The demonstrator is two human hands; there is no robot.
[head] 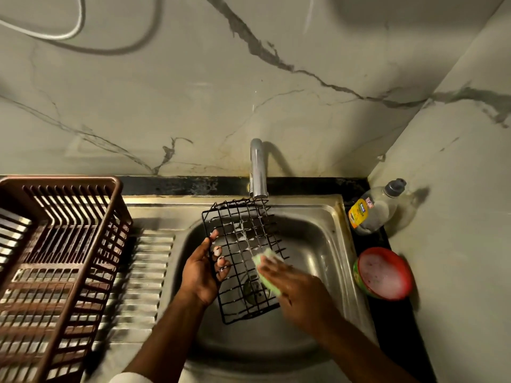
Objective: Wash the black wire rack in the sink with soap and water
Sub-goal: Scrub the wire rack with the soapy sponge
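Observation:
The black wire rack [243, 244] is tilted over the steel sink [326, 239], its far end under the tap [257, 167]. My left hand [201, 272] grips the rack's left edge, fingers curled through the wires. My right hand [298, 288] holds a green sponge [266, 265] pressed against the rack's right side. White suds cling to the wires in the rack's middle. The drain shows through the grid.
A brown plastic dish basket [55, 258] stands on the ribbed drainboard [143, 275] at the left. A dish soap bottle [373, 208] lies on the black counter at the right, with a red bowl [384, 272] of soapy water in front of it. Marble walls close the back and right.

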